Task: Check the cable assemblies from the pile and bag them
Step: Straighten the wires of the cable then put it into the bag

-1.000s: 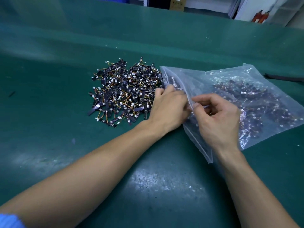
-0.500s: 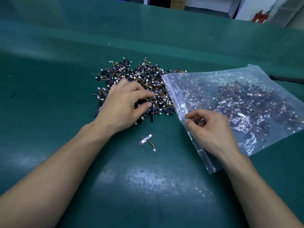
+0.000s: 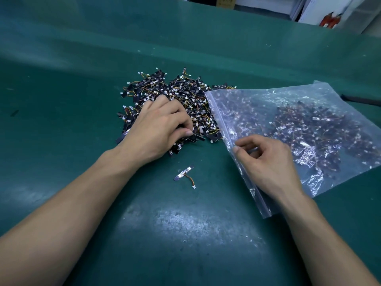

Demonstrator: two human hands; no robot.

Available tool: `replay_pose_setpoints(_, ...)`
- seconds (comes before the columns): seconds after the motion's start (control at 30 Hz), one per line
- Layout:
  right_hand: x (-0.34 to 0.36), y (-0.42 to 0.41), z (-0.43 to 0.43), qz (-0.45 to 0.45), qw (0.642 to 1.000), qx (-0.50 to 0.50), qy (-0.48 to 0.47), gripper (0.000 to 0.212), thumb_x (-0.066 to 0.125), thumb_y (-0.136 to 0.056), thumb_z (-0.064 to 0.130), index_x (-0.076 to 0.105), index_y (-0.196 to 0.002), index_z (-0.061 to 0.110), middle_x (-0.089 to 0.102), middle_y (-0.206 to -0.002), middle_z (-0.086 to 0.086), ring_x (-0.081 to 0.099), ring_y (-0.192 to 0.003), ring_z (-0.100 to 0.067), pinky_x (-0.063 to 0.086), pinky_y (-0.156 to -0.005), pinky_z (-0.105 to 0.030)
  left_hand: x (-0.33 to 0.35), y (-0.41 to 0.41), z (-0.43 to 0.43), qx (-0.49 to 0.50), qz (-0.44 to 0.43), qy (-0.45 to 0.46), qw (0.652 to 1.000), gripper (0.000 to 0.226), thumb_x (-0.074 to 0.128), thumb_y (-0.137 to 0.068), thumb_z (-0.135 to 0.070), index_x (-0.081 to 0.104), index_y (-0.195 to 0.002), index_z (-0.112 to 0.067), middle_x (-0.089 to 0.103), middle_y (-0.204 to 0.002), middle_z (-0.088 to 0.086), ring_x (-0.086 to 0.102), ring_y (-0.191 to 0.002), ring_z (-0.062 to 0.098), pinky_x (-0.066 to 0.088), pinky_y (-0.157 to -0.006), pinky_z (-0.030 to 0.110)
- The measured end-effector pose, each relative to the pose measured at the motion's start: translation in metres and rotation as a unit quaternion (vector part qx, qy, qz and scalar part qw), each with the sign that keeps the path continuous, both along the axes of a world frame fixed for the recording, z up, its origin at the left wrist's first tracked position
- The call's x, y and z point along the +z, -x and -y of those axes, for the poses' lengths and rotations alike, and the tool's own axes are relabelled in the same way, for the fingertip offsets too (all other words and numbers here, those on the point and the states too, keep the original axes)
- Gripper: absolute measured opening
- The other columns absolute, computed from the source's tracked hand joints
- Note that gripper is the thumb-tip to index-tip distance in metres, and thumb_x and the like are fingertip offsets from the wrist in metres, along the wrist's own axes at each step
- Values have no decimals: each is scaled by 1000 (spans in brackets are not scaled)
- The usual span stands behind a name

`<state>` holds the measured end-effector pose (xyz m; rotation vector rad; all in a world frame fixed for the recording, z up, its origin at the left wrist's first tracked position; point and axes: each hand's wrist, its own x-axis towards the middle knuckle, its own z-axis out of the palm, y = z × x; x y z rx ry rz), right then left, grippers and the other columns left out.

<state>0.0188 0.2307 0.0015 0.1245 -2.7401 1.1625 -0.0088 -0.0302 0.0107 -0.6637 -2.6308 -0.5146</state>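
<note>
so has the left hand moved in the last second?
Yes. The left hand has left the clear plastic bag mouth and gone leftward onto the pile of cable assemblies, fingers curled into it.

Green table (image 3: 82, 182), far cardboard box (image 3: 225, 1)

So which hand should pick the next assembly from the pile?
Left: the left hand lies on the pile, fingers curled into it; the right hand pinches the bag edge.
</note>
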Motion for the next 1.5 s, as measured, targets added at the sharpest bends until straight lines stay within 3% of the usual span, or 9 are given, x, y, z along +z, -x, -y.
replay_pose_setpoints(0.1, 1, -2, 1, -29, 999, 8, 24, 12, 75, -85, 25, 73, -80, 36, 66, -69, 27, 57, -55, 0, 40, -57, -7, 1, -2, -2, 4, -13, -23, 1000, 14, 61, -99, -35, 67, -96, -22, 61, -99, -10, 38, -95, 15, 22, -81, 29)
replay_pose_setpoints(0.27, 2, -7, 8, -43, 993, 85, 65, 18, 76, -89, 21, 72, -77, 34, 55, -53, 25, 40, -44, -4, 31, -49, -9, 2, -5, -7, 21, -3, -76, 997, 19, 52, -98, -36, 63, -98, -21, 54, -81, -13, 39, -89, 13, 30, -80, 33)
replay_pose_setpoints(0.4, 0, -9, 12, -36, 990, 117, 71, 10, 73, -87, 32, 72, -77, 34, 58, -57, 21, 37, -45, -6, 32, -47, -20, 3, -9, -10, -4, -6, -83, 997, 25, 50, -98, -41, 65, -98, -21, 59, -86, -16, 40, -88, 11, 37, -83, 35)
replay_pose_setpoints(0.57, -2, -10, 13, -25, 991, 116, 64, 12, 69, -85, 42, 73, -77, 33, 60, -59, 6, 44, -49, -26, 35, -50, -29, 2, -11, -13, -45, 30, -61, 997, 23, 54, -96, -42, 67, -95, -23, 51, -82, -23, 38, -86, 8, 37, -82, 34)
replay_pose_setpoints(0.8, -1, -11, 14, -27, 992, 116, 48, 13, 74, -88, 35, 71, -76, 36, 57, -57, 21, 38, -45, -6, 32, -47, -22, 1, -13, -14, -62, 62, -44, 995, 15, 59, -95, -37, 67, -93, -25, 49, -76, -19, 41, -83, 11, 41, -80, 40)
replay_pose_setpoints(1.0, 1, -11, 15, -29, 993, 107, 51, 12, 73, -90, 34, 72, -79, 36, 53, -52, 26, 38, -43, -5, 30, -47, -14, 1, -15, -16, -85, 35, -115, 989, 5, 67, -96, -27, 67, -96, -22, 60, -88, -21, 43, -85, 11, 35, -78, 22)
replay_pose_setpoints(1.13, 2, -11, 14, -16, 990, 111, 84, 20, 65, -85, 56, 72, -78, 38, 53, -50, 14, 36, -44, -5, 28, -47, -18, -1, -18, -21, -101, 11, -149, 984, 8, 69, -94, -25, 70, -94, -16, 62, -90, -19, 47, -84, 15, 38, -77, 21)
replay_pose_setpoints(1.37, -1, -7, 14, -8, 978, 102, 180, 15, 71, -82, 47, 75, -87, 34, 69, -73, 13, 38, -48, -3, 31, -48, -17, 0, -22, -27, -103, 4, -201, 974, 5, 77, -90, -17, 74, -92, -14, 67, -91, -16, 50, -84, 6, 36, -77, 13)
replay_pose_setpoints(1.5, -1, -8, 16, -32, 980, 135, 144, 7, 70, -87, 40, 73, -83, 36, 69, -69, 9, 41, -50, -2, 33, -49, -18, 0, -25, -31, -116, 8, -208, 971, 5, 76, -88, -16, 74, -92, -15, 67, -90, -16, 54, -83, 13, 37, -76, 16)
